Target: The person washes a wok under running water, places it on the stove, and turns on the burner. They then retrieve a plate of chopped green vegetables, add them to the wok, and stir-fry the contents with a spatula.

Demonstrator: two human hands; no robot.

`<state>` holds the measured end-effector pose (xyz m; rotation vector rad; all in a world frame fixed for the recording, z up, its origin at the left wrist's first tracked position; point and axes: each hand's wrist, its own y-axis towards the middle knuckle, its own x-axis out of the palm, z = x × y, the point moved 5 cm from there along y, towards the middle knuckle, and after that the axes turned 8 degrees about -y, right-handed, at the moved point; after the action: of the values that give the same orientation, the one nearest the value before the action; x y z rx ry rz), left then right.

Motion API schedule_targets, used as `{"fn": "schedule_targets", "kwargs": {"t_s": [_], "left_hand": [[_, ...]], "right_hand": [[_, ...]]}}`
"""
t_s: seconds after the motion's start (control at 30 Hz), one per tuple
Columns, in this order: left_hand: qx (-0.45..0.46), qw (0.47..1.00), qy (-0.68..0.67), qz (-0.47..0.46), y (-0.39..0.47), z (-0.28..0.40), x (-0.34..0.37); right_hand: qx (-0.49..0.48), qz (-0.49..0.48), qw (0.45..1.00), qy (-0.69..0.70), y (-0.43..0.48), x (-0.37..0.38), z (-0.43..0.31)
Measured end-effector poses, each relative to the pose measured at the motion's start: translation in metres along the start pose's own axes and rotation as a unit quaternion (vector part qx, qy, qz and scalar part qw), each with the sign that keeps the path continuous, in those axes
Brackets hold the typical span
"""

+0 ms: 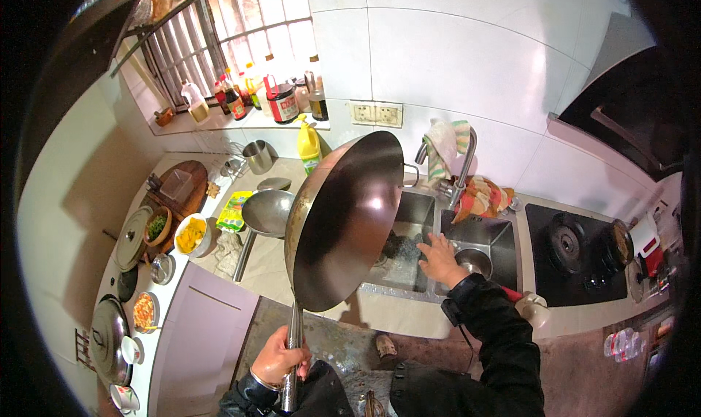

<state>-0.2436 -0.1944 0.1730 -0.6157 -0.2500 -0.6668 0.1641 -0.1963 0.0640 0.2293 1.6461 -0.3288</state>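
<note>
My left hand (pixel 282 358) grips the metal tube handle of a large wok (pixel 350 220). The wok is held up and tilted on its side, its dark inner face turned right and its small loop handle towards the wall. My right hand (pixel 442 261), fingers spread and holding nothing, is over the divider of a steel double-basin sink (pixel 517 242). Water with bubbles and something dark lies in the left basin, partly hidden by the wok. In the right basin sits a round metal bowl (pixel 474 261). A cloth (pixel 450 143) hangs over the faucet (pixel 468 162).
Left of the wok are a steel ladle or small wok (pixel 268 213), a yellow packet (pixel 234 211) and a bowl of yellow pieces (pixel 193 236). A yellow pump bottle (pixel 308 146) stands behind. To the right is a black cooktop (pixel 575 285); bottles line the windowsill (pixel 235 125).
</note>
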Motion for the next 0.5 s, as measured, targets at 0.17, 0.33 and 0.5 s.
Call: {"fn": "schedule_targets", "kwargs": {"t_s": [0.17,0.33,0.5], "left_hand": [[0.009,0.999,0.036,-0.001,-0.007,-0.016,-0.011],[0.005,0.998,0.057,0.02,-0.011,-0.03,-0.016],[0.013,0.994,0.106,0.022,-0.013,-0.035,-0.016]], "right_hand": [[0.003,-0.002,0.999,0.053,-0.025,0.013,-0.01],[-0.006,-0.023,0.997,0.078,-0.04,0.03,-0.018],[-0.027,-0.043,0.992,0.115,-0.045,0.049,-0.034]]}}
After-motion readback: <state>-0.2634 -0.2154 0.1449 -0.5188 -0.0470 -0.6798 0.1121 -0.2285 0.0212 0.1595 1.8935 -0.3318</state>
